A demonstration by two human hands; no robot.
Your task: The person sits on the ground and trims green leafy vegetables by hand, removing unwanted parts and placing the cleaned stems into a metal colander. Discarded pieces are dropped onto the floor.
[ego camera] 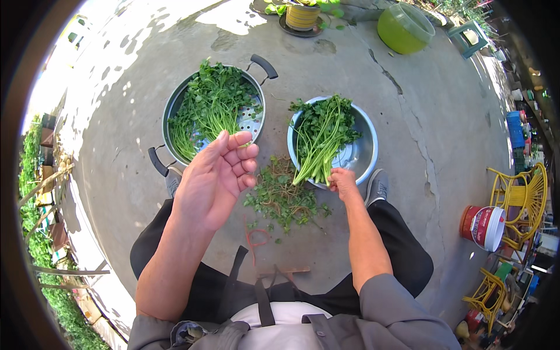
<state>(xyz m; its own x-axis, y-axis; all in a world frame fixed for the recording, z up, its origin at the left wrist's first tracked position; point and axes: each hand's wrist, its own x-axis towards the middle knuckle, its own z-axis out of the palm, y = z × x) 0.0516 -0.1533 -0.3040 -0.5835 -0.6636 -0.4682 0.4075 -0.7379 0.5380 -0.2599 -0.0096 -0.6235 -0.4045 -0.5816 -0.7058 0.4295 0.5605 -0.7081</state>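
Note:
My left hand is raised palm up with fingers loosely curled, and nothing shows in it. Beyond it stands a metal steamer pot with a perforated base and black side handles. Leafy green herbs, like cilantro, fill much of this pot, their pale stems toward me. On the right is a metal basin with a second bunch of leafy greens, whose stem ends lie over the near rim. The fingers of my right hand pinch stem ends at that rim.
Discarded roots and leaves lie in a pile on the concrete between my feet. A red string is nearer me. Farther off are a potted plant, a tub of greenish liquid, a paint bucket and a yellow chair.

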